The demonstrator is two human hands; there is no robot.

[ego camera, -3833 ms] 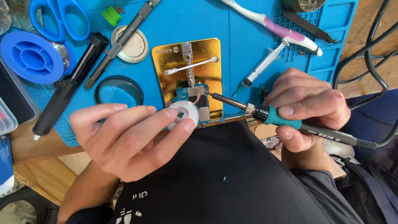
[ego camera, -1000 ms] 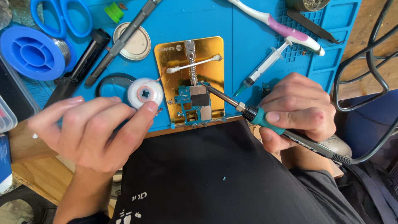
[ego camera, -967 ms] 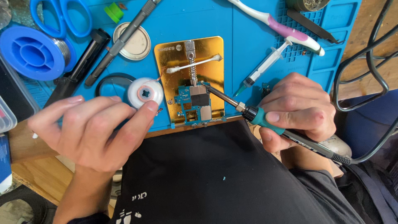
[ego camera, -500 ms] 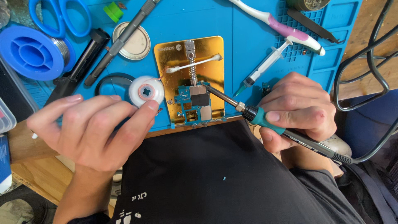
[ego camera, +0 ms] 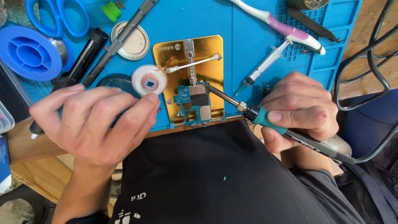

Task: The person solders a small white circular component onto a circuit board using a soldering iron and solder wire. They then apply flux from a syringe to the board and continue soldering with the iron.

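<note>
My right hand (ego camera: 300, 110) grips a soldering iron (ego camera: 265, 118) with a teal collar; its tip rests on the small blue circuit board (ego camera: 195, 103) clamped in a gold holder plate (ego camera: 188, 62). My left hand (ego camera: 95, 122) is spread out, its fingertip touching a small white spool of copper braid (ego camera: 149, 79) just left of the plate. A thin copper strand runs from the spool toward the board. A cotton swab (ego camera: 192, 64) lies across the plate.
On the blue work mat (ego camera: 240, 49) lie a syringe (ego camera: 263, 66), a toothbrush (ego camera: 282, 27), black tweezers (ego camera: 313, 23), a round tin lid (ego camera: 132, 41), blue scissors (ego camera: 58, 16), a blue solder spool (ego camera: 31, 54) and black tool handles (ego camera: 120, 37). Black cables (ego camera: 365, 74) loop at right.
My left hand carried the white spool from the board's lower left up to the left side of the gold plate. The iron tip shifted up onto the board.
</note>
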